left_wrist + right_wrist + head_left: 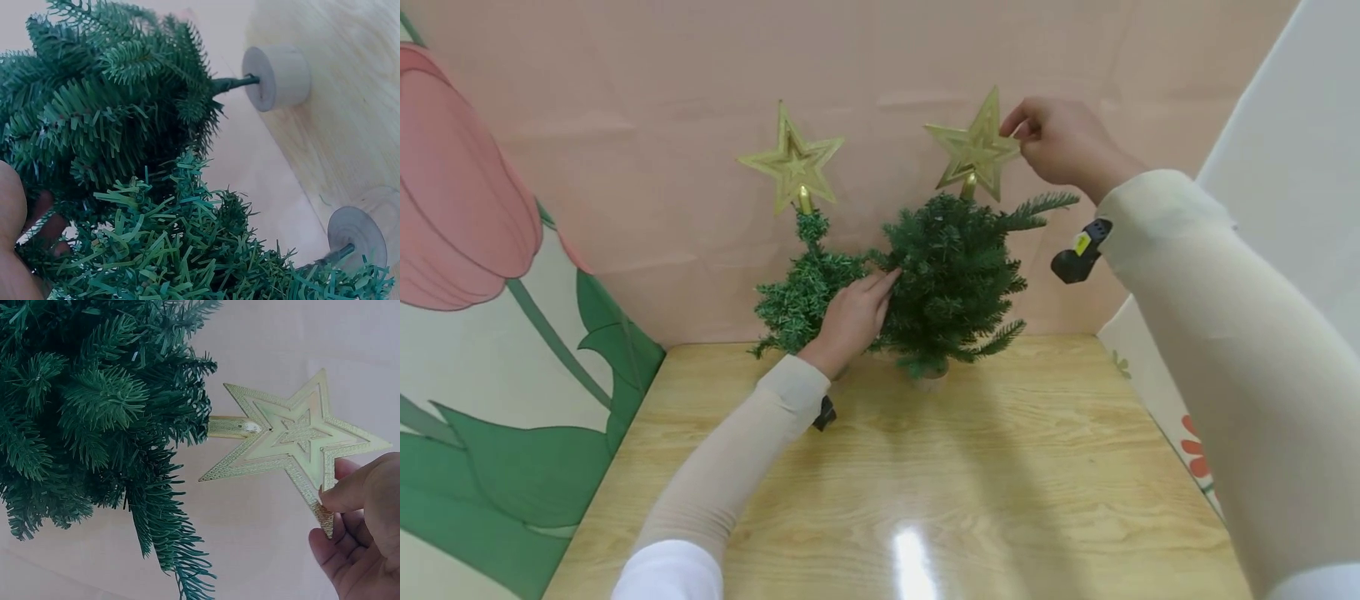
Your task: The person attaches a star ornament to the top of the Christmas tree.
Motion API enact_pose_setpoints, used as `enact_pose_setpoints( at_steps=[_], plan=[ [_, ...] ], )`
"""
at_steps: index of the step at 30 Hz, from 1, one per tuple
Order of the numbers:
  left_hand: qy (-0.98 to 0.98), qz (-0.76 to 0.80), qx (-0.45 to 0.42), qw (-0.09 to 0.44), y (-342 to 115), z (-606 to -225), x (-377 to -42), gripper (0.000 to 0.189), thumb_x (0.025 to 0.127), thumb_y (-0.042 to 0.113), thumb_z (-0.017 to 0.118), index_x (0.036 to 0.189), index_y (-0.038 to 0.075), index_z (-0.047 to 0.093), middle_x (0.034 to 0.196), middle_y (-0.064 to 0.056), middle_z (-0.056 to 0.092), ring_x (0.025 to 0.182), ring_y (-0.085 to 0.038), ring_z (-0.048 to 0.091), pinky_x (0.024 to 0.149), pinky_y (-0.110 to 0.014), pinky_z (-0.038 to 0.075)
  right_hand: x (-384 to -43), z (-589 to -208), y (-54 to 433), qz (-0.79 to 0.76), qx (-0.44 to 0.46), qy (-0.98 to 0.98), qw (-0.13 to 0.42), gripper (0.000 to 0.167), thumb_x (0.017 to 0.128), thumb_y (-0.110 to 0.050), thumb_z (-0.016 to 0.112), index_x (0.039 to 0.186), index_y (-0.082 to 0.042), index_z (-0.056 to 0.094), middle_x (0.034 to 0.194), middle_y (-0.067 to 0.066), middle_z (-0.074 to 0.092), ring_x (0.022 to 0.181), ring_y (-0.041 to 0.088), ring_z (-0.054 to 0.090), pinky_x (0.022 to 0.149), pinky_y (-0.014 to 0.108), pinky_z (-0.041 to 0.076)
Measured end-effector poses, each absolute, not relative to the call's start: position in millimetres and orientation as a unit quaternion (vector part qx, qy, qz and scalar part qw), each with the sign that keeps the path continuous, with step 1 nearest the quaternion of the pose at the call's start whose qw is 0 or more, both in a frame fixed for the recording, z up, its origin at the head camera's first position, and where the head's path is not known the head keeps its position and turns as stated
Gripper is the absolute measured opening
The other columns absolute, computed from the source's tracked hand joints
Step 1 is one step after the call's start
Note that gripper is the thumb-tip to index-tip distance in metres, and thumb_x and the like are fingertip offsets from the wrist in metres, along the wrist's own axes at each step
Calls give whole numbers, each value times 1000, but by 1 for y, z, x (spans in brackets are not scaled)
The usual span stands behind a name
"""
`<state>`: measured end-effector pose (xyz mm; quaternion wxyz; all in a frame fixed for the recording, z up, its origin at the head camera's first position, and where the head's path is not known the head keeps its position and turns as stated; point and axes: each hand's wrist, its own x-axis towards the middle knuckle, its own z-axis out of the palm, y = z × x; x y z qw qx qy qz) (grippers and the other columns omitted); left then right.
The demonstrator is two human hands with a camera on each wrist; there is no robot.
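Two small artificial Christmas trees stand side by side, each topped with a gold star. My right hand (1067, 142) pinches one point of the star topper (303, 434) on the fuller right tree (951, 275), thumb on one face and fingers behind. That star's gold socket (234, 427) sits at the tree's tip. My left hand (857, 317) reaches between the trees, its fingers extended against the left side of the right tree. In the left wrist view, its fingers (47, 228) are partly hidden by foliage. Just left of it is the thinner tree (801, 304) with its own star topper (795, 161).
Both trees have round wooden bases (284, 78) on the wood-grain table (850, 500), close to its back edge. Behind them hangs a pink backdrop (700, 67). A panel with a large printed tulip (463, 183) borders the left side, and a pale panel (1300, 167) the right.
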<state>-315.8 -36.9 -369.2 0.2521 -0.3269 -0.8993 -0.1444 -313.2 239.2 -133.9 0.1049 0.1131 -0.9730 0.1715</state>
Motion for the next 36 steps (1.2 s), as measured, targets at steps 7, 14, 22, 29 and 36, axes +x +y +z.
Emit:
enact_pose_setpoints(
  at_steps=[7, 14, 22, 29, 36],
  plan=[
    [-899, -145, -328, 250, -35, -371, -316, 46, 104, 19, 48, 150, 17, 42, 117, -4, 63, 80, -15, 61, 60, -27, 47, -316, -134, 248, 163, 111, -977, 79, 42, 100, -9, 29, 137, -2, 49, 126, 23, 51, 79, 28, 46, 61, 37, 38],
    [-897, -141, -330, 258, -34, -371, -316, 46, 104, 19, 48, 149, 17, 42, 112, -3, 63, 78, -15, 60, 62, -28, 47, -317, -136, 250, 150, 105, -979, 86, 45, 103, -16, 28, 142, -4, 48, 131, 26, 51, 77, 30, 46, 62, 41, 38],
    [-898, -136, -329, 260, -33, -371, -317, 47, 104, 19, 48, 150, 18, 41, 111, -3, 63, 77, -14, 59, 61, -27, 46, -316, -137, 250, 147, 111, -976, 120, 45, 103, -16, 29, 140, -9, 55, 132, 19, 56, 55, 21, 40, 52, 34, 37],
    [-900, -137, -327, 255, -33, -372, -314, 46, 104, 19, 48, 150, 18, 41, 120, -3, 62, 88, -16, 62, 64, -29, 48, -316, -145, 249, 146, 113, -975, 123, 44, 103, -13, 31, 137, -10, 58, 136, 19, 54, 46, 16, 37, 45, 32, 36],
    [-899, -129, -325, 264, -34, -370, -314, 45, 104, 20, 46, 149, 17, 42, 125, -4, 61, 94, -17, 63, 66, -29, 50, -317, -147, 244, 144, 123, -974, 122, 44, 102, -13, 32, 137, -9, 59, 131, 20, 58, 45, 16, 37, 46, 32, 35]
  ],
)
